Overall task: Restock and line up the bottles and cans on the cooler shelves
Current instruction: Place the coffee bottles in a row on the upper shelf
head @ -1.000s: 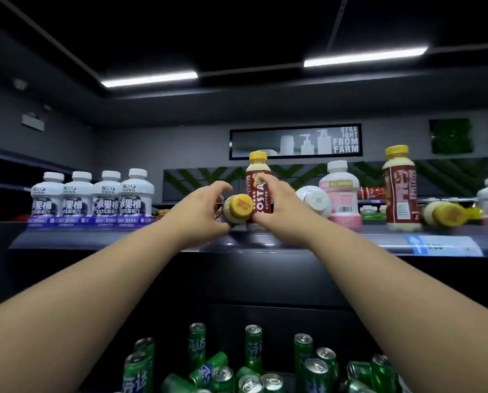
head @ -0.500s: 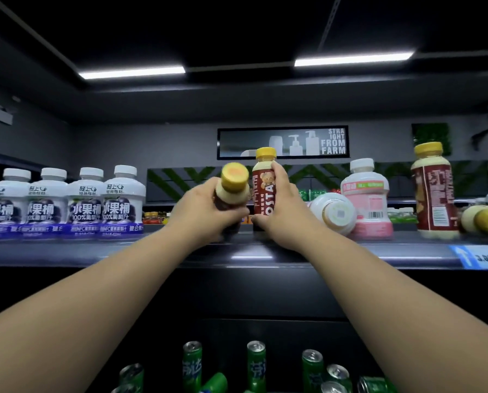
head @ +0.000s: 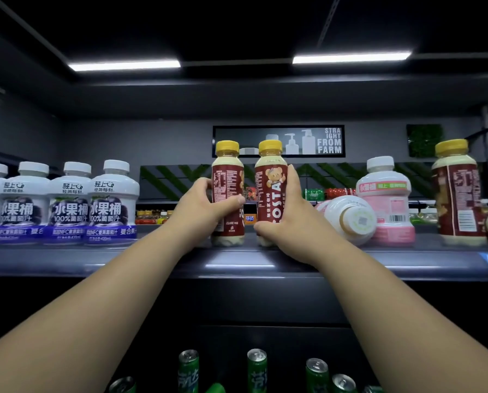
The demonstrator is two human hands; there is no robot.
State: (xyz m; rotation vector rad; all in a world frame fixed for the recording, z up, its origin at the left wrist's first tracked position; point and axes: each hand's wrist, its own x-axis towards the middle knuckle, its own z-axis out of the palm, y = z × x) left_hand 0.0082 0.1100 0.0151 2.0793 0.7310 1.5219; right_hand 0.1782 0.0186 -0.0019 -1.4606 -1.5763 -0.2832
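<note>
Head view looks up at the shelf [head: 237, 259], where two coffee bottles stand upright side by side near its middle. The left grip [head: 206, 205] is clasped round the left bottle [head: 227, 180], thumb across the label. The right grip [head: 282, 219] is clasped round the right bottle [head: 269, 188], fingers up its right side and thumb low by the base. Both bases seem to sit on the shelf, with a narrow gap between the bottles.

The step in hand looks like squaring this pair. The right bottle faces its brand side out, while the left shows small print, so a twist of the left one about its own axis would match them. Sliding with the bases flat is safer than lifting. The juice bottles [head: 112, 202] at far left give a front line to match.

A tipped bottle [head: 350, 222] lies just right of the right grip, beside the pink bottle [head: 384, 199]. A careless wrist could roll it, so that side wants care. Releasing one bottle at a time would show whether each stands steady.
</note>
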